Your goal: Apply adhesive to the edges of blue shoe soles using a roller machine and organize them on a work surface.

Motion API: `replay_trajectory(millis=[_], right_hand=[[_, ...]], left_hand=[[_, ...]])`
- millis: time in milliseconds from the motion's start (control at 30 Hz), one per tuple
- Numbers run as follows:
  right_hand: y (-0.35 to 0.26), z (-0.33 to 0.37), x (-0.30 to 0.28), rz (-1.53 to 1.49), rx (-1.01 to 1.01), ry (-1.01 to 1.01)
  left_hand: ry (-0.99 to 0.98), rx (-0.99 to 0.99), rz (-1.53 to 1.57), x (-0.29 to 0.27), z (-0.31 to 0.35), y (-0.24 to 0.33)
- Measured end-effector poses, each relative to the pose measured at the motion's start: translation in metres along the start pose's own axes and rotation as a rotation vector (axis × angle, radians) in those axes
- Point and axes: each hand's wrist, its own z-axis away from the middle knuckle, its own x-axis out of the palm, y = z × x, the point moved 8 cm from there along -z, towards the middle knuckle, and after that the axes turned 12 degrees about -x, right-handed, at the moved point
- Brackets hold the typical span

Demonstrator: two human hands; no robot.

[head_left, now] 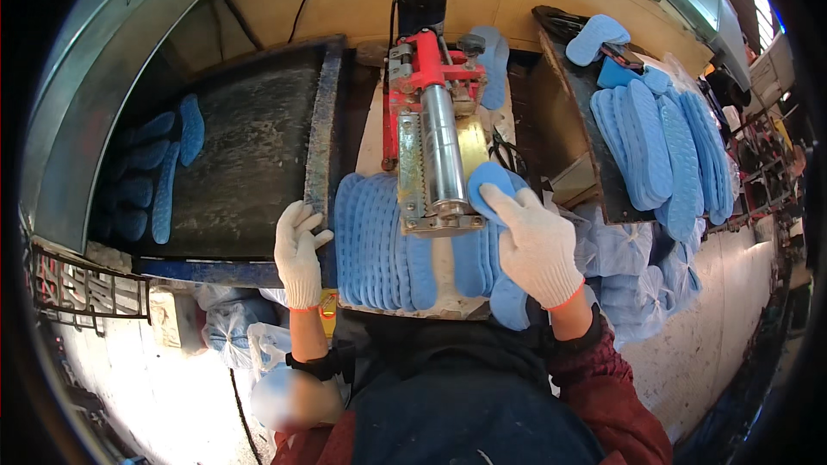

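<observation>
My right hand, in a white knit glove, pinches a light-blue insole at the right side of a metal roller machine with a red frame. My left hand, gloved the same way, holds nothing; its fingers are apart and slightly bent beside the edge of the dark table. Just right of it, a row of blue insoles stands packed together on the machine's bench. More insoles lean below the roller's right side, and a loose one lies under my right wrist.
At left, several blue insoles lie on a dark, worn table. A side table at right bears stacked insoles. Scissors lie behind my right hand. Plastic bags of blue pieces stand below the right table; other bags sit at lower left.
</observation>
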Motion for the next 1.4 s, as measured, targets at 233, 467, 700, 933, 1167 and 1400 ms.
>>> replay_trajectory(millis=[233, 467, 700, 933, 1167, 1400], right_hand=[[-0.036, -0.005, -0.005, 0.041, -0.143, -0.137], [-0.019, 0.024, -0.007, -0.181, -0.187, -0.186], [0.107, 0.088, 0.073, -1.561, 0.609, 0.408], [0.095, 0.066, 0.148, -1.586, 0.507, 0.438], [0.073, 0.065, 0.143, -0.465, 0.256, 0.366], [0.078, 0.073, 0.146, -0.397, 0.270, 0.359]], left_hand=[[-0.042, 0.024, 0.109, -0.003, 0.000, -0.008], [-0.027, -0.037, 0.088, -0.007, -0.002, -0.018], [-0.013, -0.017, 0.008, -0.007, -0.003, -0.015], [-0.075, -0.031, 0.055, -0.005, -0.001, -0.004], [-0.073, 0.019, 0.194, -0.007, -0.002, 0.002], [-0.072, 0.169, 0.000, 0.001, 0.007, 0.004]])
